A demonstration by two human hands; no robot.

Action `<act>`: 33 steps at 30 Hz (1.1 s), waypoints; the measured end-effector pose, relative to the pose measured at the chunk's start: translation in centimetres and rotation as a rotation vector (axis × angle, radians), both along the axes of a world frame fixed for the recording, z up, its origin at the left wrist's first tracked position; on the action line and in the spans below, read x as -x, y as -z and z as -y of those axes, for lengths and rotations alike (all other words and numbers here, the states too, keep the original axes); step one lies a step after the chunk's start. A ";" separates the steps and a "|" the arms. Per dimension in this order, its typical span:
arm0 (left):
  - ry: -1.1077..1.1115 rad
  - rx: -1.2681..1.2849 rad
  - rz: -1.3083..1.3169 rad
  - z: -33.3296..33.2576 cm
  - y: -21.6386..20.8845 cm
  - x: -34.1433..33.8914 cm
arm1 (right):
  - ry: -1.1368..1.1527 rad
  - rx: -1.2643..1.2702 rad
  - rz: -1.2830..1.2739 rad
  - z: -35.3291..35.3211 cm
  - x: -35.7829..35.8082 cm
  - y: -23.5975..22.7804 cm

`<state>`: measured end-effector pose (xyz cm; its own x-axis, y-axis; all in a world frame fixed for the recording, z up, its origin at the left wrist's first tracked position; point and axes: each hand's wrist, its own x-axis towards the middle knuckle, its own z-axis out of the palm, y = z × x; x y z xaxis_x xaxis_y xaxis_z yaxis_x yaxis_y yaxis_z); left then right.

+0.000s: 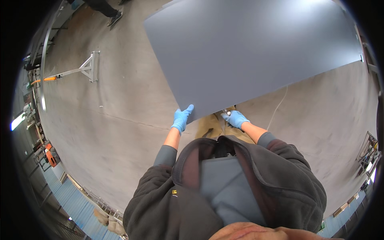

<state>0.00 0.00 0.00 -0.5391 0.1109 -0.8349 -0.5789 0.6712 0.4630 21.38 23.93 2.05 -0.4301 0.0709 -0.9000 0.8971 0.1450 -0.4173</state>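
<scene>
Grey panel [256, 52], left fingers [190, 108] gripping near corner, right fingers [226, 116] beside edge

A small yellow emblem [174, 192] marks the left chest of a dark zip-front jacket [160, 212], any lettering too small to read; no other text is legible.

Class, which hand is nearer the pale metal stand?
Left. The left hand, gripping the grey panel near its corner, lies right of the pale metal stand; the right hand lies farther right.
</scene>
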 end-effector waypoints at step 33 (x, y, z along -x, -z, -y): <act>0.039 0.015 -0.018 -0.6 -5.5 -2.2 | 0.067 -0.129 -0.450 2.8 4.5 7.5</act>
